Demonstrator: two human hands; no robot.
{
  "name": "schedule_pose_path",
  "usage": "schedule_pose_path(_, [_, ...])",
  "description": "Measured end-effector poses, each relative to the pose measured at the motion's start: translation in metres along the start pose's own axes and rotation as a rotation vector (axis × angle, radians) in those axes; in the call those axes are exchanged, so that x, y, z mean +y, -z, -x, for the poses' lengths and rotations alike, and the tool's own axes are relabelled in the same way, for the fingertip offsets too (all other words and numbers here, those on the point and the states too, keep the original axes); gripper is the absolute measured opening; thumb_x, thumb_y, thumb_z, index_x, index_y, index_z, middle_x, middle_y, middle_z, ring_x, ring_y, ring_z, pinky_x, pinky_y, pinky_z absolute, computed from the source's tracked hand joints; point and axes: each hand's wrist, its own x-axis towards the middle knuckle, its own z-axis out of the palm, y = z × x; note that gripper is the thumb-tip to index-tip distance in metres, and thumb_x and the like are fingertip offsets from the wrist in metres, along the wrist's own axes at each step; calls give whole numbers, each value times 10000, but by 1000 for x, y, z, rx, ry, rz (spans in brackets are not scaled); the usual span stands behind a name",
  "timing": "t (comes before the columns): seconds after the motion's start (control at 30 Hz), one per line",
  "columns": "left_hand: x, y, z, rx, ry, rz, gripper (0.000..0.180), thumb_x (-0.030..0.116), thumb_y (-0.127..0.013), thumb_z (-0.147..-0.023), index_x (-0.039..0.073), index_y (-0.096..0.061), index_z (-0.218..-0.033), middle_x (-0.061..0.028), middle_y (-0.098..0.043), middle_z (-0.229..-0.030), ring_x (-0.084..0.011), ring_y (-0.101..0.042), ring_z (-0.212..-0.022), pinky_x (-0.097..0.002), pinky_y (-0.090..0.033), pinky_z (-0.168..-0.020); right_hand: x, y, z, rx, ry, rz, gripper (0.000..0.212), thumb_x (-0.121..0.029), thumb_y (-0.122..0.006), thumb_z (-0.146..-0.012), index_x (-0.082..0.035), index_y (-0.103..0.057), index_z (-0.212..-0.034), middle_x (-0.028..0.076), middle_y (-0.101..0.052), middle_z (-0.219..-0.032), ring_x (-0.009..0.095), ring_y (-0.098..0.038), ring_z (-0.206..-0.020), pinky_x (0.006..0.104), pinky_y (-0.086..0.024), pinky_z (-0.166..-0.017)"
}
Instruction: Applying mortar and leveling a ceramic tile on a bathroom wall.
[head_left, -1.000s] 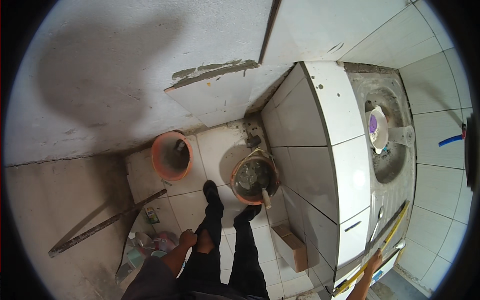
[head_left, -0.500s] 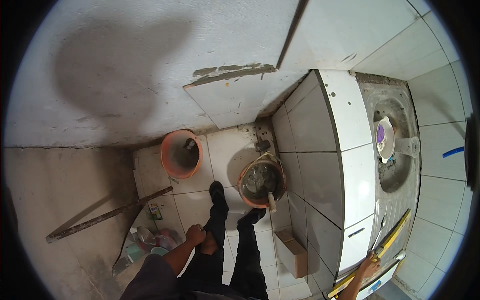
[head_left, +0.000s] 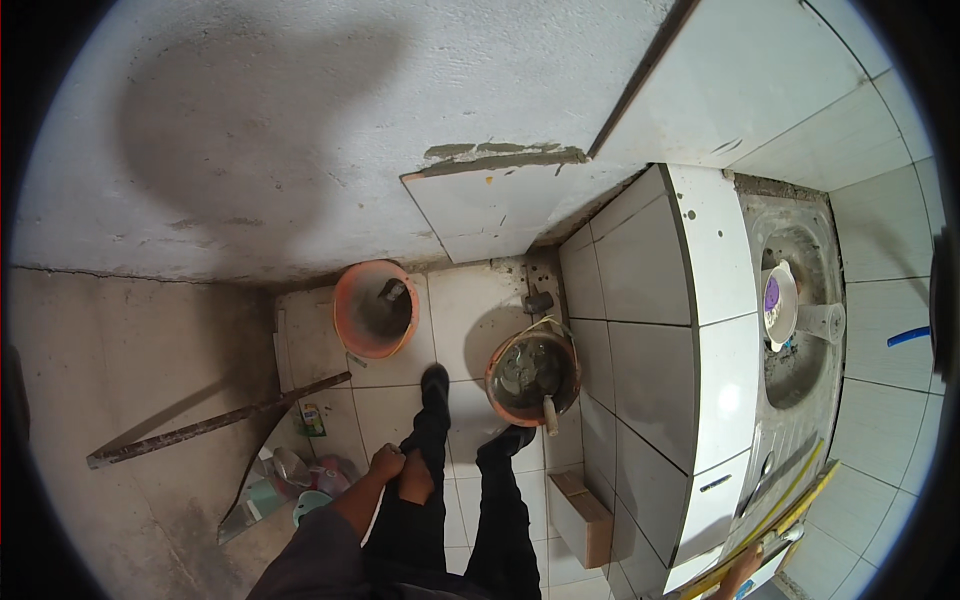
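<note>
My left hand point(head_left: 387, 463) is closed beside my bare left knee, which shows through the dark trousers. What it holds, if anything, is hidden. Far to the right, my right hand point(head_left: 742, 572) grips a long yellow bar point(head_left: 806, 500) over the counter by the sink. A second thin yellow edge runs alongside the bar. Next to it on the drainboard lies a spoon point(head_left: 767, 468), partly covered. A pale object shows close to the fingers, too unclear to name. Ahead of my feet stands an orange bucket of wet grey mortar point(head_left: 530, 370), with a trowel handle point(head_left: 550, 415) over its rim.
Another orange bucket point(head_left: 375, 310) stands left of the mortar. A hammer point(head_left: 538, 301) lies by the wall corner. A cardboard box point(head_left: 580, 520) sits against the tiled counter point(head_left: 715, 400). The sink point(head_left: 795, 385) holds a white bowl point(head_left: 780, 308). A long dirty bar point(head_left: 220, 420) leans at left.
The yellow bar has shifted right and appears lifted, uncovering another yellow edge, with my right hand still on it. My left hand stays by the knee. The view has shifted slightly.
</note>
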Motion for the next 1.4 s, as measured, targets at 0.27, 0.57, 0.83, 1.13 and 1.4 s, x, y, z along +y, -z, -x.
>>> schedule_pose_path(0.27, [-35,23,-20,-114,190,-367,694,300,-513,-732,40,-291,-1336,-246,-412,-1256,-381,-461,-1127,-416,-404,-937,-209,-1,159,-113,42,-526,605,-379,-558,-741,-18,-411,-1204,187,-495,-1071,301,-497,-911,448,-435,-772])
schedule_pose_path(0.57, [-81,65,-94,-220,-363,-853,362,289,-524,-722,38,-649,-951,-183,-620,-938,-347,-590,-920,-426,-451,-841,-293,-142,249,-496,273,-1122,467,-209,-583,-794,-5,-412,-1178,110,-524,-1055,171,-541,-900,314,-470,-776])
schedule_pose_path(0.83, [40,134,-88,-177,-463,-375,350,323,-536,-777,30,-612,-952,-210,-612,-954,-327,-589,-927,-403,-456,-782,-383,-451,352,-830,456,-764,230,-48,-683,-760,41,-576,-942,97,-593,-948,159,-554,-840,298,-445,-776])
schedule_pose_path(1.13, [199,34,-429,-199,-326,434,200,242,-567,-812,87,-572,-939,-44,-579,-818,-150,-541,-694,-310,-439,-587,-393,-683,381,-610,895,-698,248,-70,-672,-724,18,-584,-938,173,-599,-934,299,-593,-788,346,-459,-686])
schedule_pose_path(1.4, [265,-19,-541,-125,-211,1110,160,175,-571,-782,27,-568,-842,-81,-559,-755,-149,-522,-656,-344,-416,-566,-403,-723,401,-344,1103,-794,235,-79,-657,-702,9,-570,-901,162,-575,-885,352,-554,-797,378,-439,-719])
